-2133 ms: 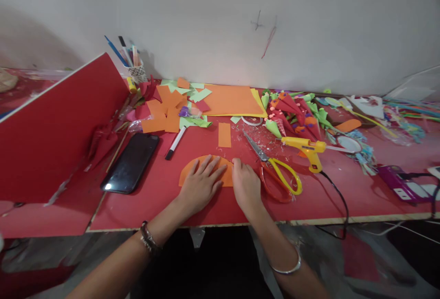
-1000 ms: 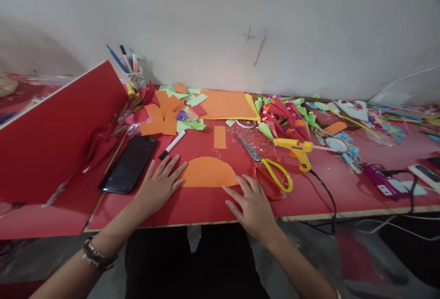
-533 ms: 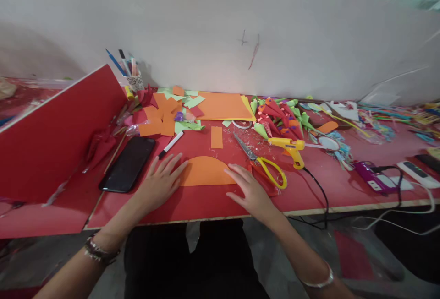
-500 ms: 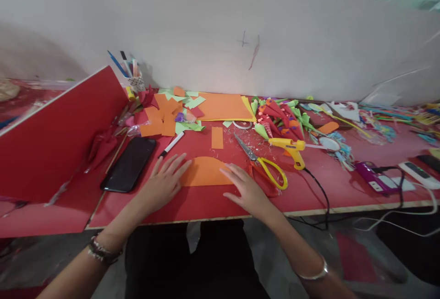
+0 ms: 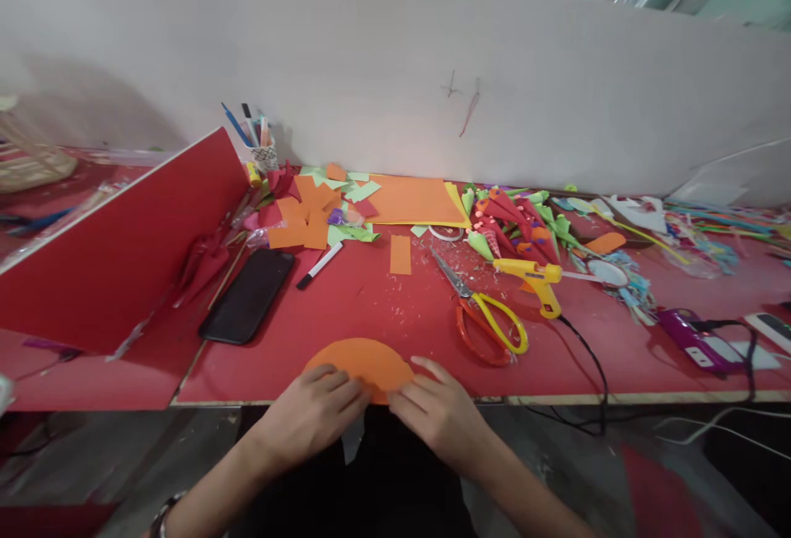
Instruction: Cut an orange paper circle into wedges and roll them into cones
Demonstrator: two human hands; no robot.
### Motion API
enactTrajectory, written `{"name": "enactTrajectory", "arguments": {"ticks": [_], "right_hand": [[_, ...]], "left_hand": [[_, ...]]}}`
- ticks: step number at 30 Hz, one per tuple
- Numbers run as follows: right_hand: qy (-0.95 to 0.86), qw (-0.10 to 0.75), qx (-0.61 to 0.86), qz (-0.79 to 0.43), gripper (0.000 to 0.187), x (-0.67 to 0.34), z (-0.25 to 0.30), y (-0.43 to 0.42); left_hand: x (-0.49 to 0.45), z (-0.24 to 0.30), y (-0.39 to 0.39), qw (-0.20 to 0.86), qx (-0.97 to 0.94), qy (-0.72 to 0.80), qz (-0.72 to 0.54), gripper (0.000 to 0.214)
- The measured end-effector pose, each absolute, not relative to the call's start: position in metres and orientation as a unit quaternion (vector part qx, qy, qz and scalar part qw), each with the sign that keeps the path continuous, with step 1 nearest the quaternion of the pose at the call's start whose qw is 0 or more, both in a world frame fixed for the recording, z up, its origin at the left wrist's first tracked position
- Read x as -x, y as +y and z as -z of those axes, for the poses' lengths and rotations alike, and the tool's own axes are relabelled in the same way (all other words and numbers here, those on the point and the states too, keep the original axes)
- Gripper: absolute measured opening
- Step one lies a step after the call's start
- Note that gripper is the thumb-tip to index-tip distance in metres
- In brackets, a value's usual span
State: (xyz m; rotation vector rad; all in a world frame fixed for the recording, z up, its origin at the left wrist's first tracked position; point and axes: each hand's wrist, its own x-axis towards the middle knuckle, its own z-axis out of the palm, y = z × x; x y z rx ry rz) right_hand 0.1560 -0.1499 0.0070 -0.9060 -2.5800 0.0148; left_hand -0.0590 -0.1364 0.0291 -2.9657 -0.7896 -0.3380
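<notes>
An orange half-round piece of paper (image 5: 358,357) lies at the front edge of the red tabletop, its curved side pointing away from me. My left hand (image 5: 318,410) grips its left and lower part, fingers curled over it. On the opposite side my right hand (image 5: 436,414) holds the lower right part with bent fingers, the index finger raised a little. Both thumbs are hidden beneath. Beyond the paper lies a small orange paper rectangle (image 5: 400,255). To the right of my right hand rest scissors (image 5: 473,295) with one yellow and one red handle.
A black phone (image 5: 247,297) and a marker (image 5: 320,265) lie to the left, near a leaning red board (image 5: 136,233). Rightward are a yellow glue gun (image 5: 531,278) with its cord and a purple power box (image 5: 698,340). Paper scraps (image 5: 309,208) and small paper cones (image 5: 512,217) line the back.
Both hands have drawn the orange half-round paper toward me to the table's edge. The fingers, flat on it before, are now curled around it. The view has shifted slightly.
</notes>
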Motion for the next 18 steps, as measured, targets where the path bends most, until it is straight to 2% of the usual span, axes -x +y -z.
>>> {"name": "enactTrajectory", "arguments": {"ticks": [5, 9, 13, 18], "right_hand": [[-0.913, 0.215, 0.341, -0.063, 0.032, -0.15, -0.049, -0.125], [-0.898, 0.21, 0.35, -0.167, 0.028, -0.147, -0.073, -0.111], [-0.884, 0.21, 0.341, -0.243, 0.024, -0.151, -0.083, -0.106], [-0.868, 0.214, 0.356, -0.272, 0.023, -0.165, -0.089, -0.1]], "left_hand": [[0.043, -0.058, -0.127, 0.128, 0.932, -0.286, 0.182, 0.019], [0.043, -0.074, -0.117, 0.183, 0.919, -0.263, 0.23, 0.016], [0.06, -0.084, -0.109, 0.208, 0.921, -0.245, 0.219, 0.017], [0.102, -0.086, -0.102, 0.202, 0.926, -0.255, 0.193, 0.017]]}}
